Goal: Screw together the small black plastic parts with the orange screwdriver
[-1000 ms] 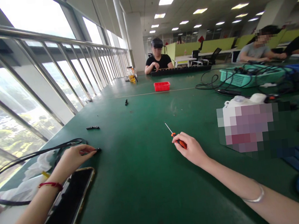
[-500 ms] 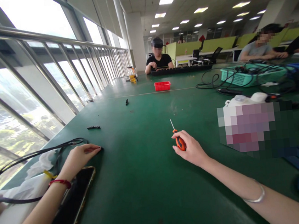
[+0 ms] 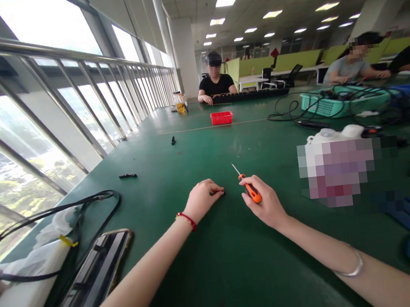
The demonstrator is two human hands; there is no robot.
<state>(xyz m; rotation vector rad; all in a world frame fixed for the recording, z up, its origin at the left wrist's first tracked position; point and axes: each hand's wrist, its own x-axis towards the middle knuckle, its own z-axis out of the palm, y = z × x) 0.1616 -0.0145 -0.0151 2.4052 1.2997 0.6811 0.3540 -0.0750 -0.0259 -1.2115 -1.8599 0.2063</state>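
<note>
My right hand (image 3: pixel 265 202) is closed round the orange handle of a small screwdriver (image 3: pixel 249 188), whose thin metal tip points up and to the left. My left hand (image 3: pixel 203 198) lies just left of it on the green table (image 3: pixel 209 260), its fingers curled over a small black part (image 3: pixel 220 191) that is mostly hidden. The two hands are a few centimetres apart.
A phone (image 3: pixel 89 278), a looped black cable (image 3: pixel 44 224) and white plastic bags lie at the near left. Small black parts (image 3: pixel 128 175) and a red tray (image 3: pixel 221 117) lie farther out. A teal basket with cables (image 3: pixel 342 102) stands at the right. Other people sit at the far end.
My left hand has slid right from beside the phone to the table's middle, bringing the small black part next to the screwdriver. My right hand has barely shifted.
</note>
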